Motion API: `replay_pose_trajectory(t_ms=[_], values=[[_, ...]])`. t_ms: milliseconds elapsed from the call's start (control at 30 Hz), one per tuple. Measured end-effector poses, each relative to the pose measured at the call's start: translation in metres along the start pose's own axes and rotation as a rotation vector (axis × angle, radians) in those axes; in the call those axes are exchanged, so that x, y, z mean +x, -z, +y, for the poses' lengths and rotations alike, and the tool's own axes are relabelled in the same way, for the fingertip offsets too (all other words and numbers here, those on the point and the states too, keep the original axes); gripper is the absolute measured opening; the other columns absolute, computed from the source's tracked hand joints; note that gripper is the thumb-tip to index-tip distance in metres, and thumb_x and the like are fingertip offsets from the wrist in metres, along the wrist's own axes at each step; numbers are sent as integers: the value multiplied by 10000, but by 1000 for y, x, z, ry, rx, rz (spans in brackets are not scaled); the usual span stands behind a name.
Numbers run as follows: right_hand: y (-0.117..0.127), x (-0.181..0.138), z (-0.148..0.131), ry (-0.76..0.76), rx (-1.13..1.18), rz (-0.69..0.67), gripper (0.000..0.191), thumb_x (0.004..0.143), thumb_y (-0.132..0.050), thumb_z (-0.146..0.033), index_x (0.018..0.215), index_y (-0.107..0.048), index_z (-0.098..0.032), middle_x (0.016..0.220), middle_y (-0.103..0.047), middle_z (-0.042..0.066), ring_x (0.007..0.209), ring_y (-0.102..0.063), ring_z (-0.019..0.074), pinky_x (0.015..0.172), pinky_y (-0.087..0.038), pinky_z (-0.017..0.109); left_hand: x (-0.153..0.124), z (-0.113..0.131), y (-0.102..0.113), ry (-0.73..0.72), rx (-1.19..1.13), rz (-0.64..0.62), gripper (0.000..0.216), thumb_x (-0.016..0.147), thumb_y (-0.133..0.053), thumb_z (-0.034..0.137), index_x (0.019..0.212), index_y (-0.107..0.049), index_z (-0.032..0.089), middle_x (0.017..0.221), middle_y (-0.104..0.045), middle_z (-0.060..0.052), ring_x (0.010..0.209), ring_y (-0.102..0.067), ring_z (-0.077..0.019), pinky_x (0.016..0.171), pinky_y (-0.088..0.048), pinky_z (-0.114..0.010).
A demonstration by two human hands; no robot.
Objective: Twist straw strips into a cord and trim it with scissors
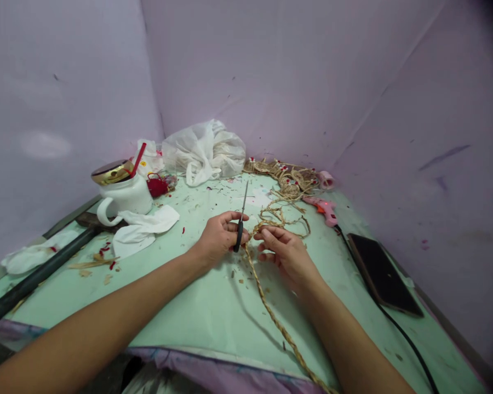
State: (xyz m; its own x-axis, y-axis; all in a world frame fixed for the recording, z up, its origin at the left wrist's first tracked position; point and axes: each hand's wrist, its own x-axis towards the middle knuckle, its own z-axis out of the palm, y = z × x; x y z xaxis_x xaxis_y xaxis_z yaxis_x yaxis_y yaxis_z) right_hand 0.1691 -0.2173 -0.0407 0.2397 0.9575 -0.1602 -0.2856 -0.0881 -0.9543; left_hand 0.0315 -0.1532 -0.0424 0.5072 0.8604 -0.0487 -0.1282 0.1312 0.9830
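Observation:
My left hand is closed around the black handles of a pair of scissors, whose blades point up and away from me. A braided straw cord runs from between my hands down to the front edge of the table. My right hand pinches this cord close to its far end, beside the scissors. The left fingertips are also near the cord; whether they grip it I cannot tell. Loose strands of the cord spread out on the table just beyond my right hand.
Woven straw pieces lie at the back near a clear plastic bag. On the right are a pink glue gun and a phone beside a black cable. At left stand a white mug, a cloth and a dark bar.

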Motion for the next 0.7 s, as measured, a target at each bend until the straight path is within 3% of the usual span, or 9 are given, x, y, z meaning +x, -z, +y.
replay_pose_trajectory(t_ms=[267, 400, 600, 700], values=[[0, 2, 3, 42, 49, 43, 243, 569, -718, -318, 652, -573, -143, 587, -540, -27, 512, -510, 88, 478, -453, 221, -6, -3, -8, 53, 15, -81, 462, 510, -694, 216, 928, -518, 131, 612, -576, 16, 493, -514, -88, 462, -386, -201], [1, 3, 3, 59, 80, 29, 244, 570, -721, -315, 663, -574, -143, 600, -551, -22, 515, -515, 86, 490, -454, 220, -7, -3, -10, 98, 19, -43, 481, 491, -708, 213, 928, -531, 122, 605, -585, 5, 480, -520, -89, 434, -366, -182], [-1, 0, 3, -51, 68, -36, 272, 543, -741, -306, 695, -588, -141, 658, -605, 18, 548, -544, 105, 530, -467, 248, -4, -2, -8, 56, -1, 42, 471, 489, -696, 171, 929, -535, 126, 619, -589, 8, 486, -514, -75, 422, -356, -160], [-2, -2, 2, -37, 43, -33, 268, 536, -746, -312, 661, -585, -138, 649, -605, 17, 539, -539, 103, 521, -466, 244, -4, 0, -7, 47, 0, 42, 458, 501, -680, 166, 931, -527, 125, 609, -576, 16, 480, -504, -70, 424, -359, -160]])
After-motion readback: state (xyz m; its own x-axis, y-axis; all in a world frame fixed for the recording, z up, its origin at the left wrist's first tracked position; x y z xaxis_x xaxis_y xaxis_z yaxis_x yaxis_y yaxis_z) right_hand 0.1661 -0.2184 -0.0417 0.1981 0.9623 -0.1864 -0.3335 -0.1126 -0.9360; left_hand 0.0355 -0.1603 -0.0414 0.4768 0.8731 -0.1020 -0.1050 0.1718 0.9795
